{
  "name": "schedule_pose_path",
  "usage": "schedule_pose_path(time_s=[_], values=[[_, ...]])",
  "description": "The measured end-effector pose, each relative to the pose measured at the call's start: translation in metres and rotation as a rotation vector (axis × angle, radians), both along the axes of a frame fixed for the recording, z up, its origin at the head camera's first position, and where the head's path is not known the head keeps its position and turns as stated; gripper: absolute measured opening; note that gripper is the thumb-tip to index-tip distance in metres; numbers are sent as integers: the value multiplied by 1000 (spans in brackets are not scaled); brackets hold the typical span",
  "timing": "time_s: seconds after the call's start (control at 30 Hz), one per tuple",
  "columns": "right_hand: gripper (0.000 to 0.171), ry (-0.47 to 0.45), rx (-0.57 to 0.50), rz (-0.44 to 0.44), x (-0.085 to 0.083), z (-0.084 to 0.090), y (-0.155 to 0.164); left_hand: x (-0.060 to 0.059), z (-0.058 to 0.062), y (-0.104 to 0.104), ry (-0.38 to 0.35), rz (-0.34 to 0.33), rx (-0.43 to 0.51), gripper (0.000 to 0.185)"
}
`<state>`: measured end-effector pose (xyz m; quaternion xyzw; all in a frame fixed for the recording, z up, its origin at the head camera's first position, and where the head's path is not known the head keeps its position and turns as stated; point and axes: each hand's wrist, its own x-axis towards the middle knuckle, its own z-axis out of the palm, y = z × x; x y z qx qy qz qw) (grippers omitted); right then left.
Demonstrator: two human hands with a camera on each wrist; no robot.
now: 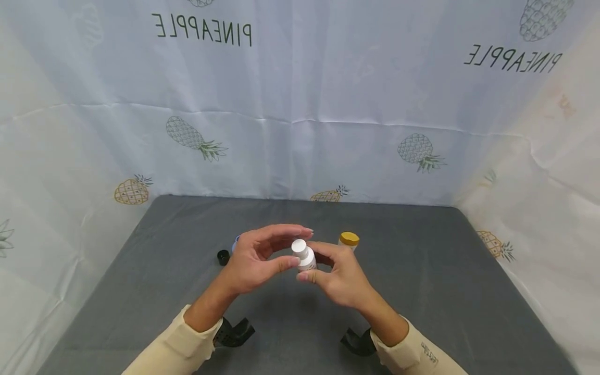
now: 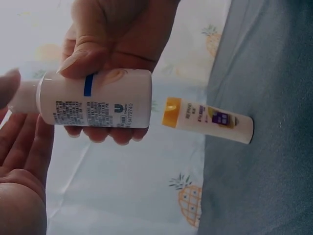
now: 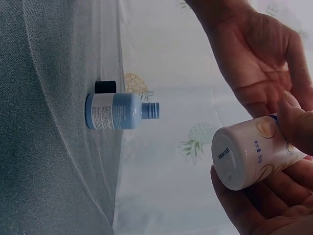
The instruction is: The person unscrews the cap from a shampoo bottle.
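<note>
A small white bottle [image 1: 308,261] with a white cap [image 1: 299,247] is held up over the table, tilted in the head view. My right hand [image 1: 343,276] grips its body, thumb on one side and fingers round the other. Printed text and a blue mark show on the bottle [image 2: 102,105] in the left wrist view; its round base faces the right wrist camera. My left hand [image 1: 258,258] is around the cap end, its thumb at the cap and its other fingers loosely extended behind. Whether those fingers touch the cap cannot be told.
A white bottle with a yellow cap [image 1: 349,239] stands behind my right hand. Past my left hand, a blue bottle [image 3: 115,111] with a bare threaded neck stands beside a black cap [image 1: 223,257]. Pineapple-print curtains [image 1: 290,156] border the grey table [image 1: 422,291].
</note>
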<state>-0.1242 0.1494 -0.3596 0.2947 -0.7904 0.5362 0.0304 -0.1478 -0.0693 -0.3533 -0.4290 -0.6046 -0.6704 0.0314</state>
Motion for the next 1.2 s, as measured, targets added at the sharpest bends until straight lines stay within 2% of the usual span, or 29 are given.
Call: schedule_pose_path(time_s=[0.27, 0.47, 0.7, 0.97, 1.2], values=[[43, -5, -6, 15, 0, -3, 0, -1, -2, 1, 26, 39, -27, 32], [50, -13, -21, 15, 0, -5, -1, -2, -7, 2, 35, 88, -2, 26], [49, -23, -25, 17, 0, -5, -1, -1, -9, 6, 47, 134, 32, 29], [48, -32, -17, 17, 0, -6, -1, -1, -6, 1, 62, 66, 26, 36], [43, -34, -11, 35, 1, -4, -1, 1, 3, -3, 70, 15, -45, 34]])
